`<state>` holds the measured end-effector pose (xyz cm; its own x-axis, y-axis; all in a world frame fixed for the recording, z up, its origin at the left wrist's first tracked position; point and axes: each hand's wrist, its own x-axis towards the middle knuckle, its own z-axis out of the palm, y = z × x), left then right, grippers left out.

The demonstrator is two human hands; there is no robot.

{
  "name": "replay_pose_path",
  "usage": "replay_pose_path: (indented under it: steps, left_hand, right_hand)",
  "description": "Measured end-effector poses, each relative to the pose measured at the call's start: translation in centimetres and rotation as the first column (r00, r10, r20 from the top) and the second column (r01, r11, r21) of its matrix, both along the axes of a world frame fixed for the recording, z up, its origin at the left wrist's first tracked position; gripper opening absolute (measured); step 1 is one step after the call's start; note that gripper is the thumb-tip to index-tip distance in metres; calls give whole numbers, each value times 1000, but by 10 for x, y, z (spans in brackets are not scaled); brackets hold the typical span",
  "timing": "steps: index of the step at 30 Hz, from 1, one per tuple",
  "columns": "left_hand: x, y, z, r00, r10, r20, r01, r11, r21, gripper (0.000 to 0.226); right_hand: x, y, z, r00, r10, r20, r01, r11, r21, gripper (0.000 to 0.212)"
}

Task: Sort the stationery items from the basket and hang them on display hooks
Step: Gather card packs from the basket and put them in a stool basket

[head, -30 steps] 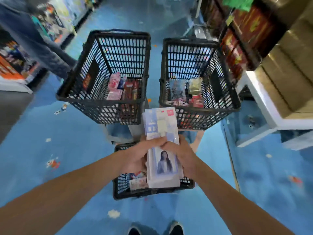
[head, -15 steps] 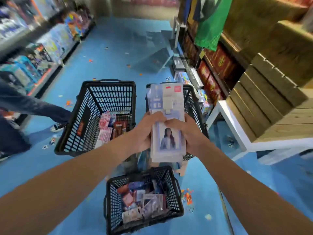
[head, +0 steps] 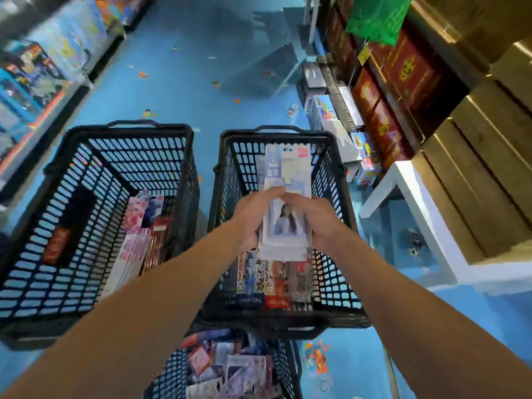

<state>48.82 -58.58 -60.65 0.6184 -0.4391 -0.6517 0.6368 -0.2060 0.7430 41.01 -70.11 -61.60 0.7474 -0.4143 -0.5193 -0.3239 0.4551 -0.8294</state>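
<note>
A stack of pale blue and white stationery packs [head: 285, 174], with a printed portrait on the front, is held upright over the right black basket [head: 331, 156]. My left hand [head: 253, 217] grips the stack's left edge and my right hand [head: 315, 220] grips its right edge, thumbs meeting on the front. Below it, that basket holds sticker and card packs [head: 270, 280]. The left black basket [head: 115, 156] contains pink and red packs [head: 141, 226]. A smaller black basket [head: 285, 367] near my feet is full of mixed packs [head: 227, 367].
Blue floor [head: 172, 82] with scattered confetti runs ahead. Toy shelves [head: 43, 61] line the left side. On the right stand red boxes [head: 391, 90], wooden crates [head: 475, 168], a white shelf frame [head: 417, 203] and small boxes on the floor [head: 336, 110].
The stack has moved forward and now hangs over the right basket. The view has shifted closer to the two large baskets; the small basket sits lower in frame.
</note>
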Motion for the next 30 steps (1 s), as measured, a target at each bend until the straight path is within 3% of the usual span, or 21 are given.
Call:
replay_pose_path:
  steps: [1, 3, 5, 8, 11, 14, 17, 18, 23, 27, 30]
  left_hand:
    - [7, -10, -18, 999, 34, -1, -34, 999, 42, 101]
    - [21, -26, -56, 995, 94, 30, -97, 988, 117, 108]
    - [38, -34, -93, 990, 134, 42, -139, 978, 156, 105]
    - [62, -39, -135, 985, 168, 36, -172, 962, 212, 86]
    - [84, -44, -161, 976, 210, 54, -217, 945, 243, 72]
    - [98, -46, -170, 980, 179, 88, -197, 941, 276, 74]
    - [106, -47, -183, 983, 156, 95, -178, 934, 310, 42]
    - [106, -46, -189, 985, 149, 90, -170, 931, 324, 34]
    - [99, -48, -204, 990, 102, 93, -130, 914, 383, 32]
    - [103, -51, -204, 995, 45, 94, -79, 914, 399, 53]
    - [101, -50, -200, 992, 25, 120, -74, 901, 427, 61]
  right_hand:
    - [10, -7, -17, 1000, 5, -18, -5, 1000, 22, 61]
    - [29, -18, -53, 998, 36, -59, -34, 999, 35, 50]
    - [48, -24, -85, 993, 63, -96, -60, 998, 26, 59]
    - [74, -28, -120, 972, 129, -196, -140, 989, -38, 86]
    - [99, -32, -144, 951, 198, -238, -210, 977, -25, 89]
    - [116, -34, -157, 953, 184, -240, -188, 982, 5, 81]
    - [126, -32, -170, 937, 227, -266, -235, 972, 4, 59]
    - [127, -31, -173, 924, 252, -287, -264, 965, -3, 60]
    - [125, -28, -187, 888, 231, -398, -309, 940, -143, 90]
    - [124, -28, -183, 893, 192, -408, -315, 913, -260, 77]
    - [110, -24, -176, 907, 95, -410, -299, 831, -469, 68]
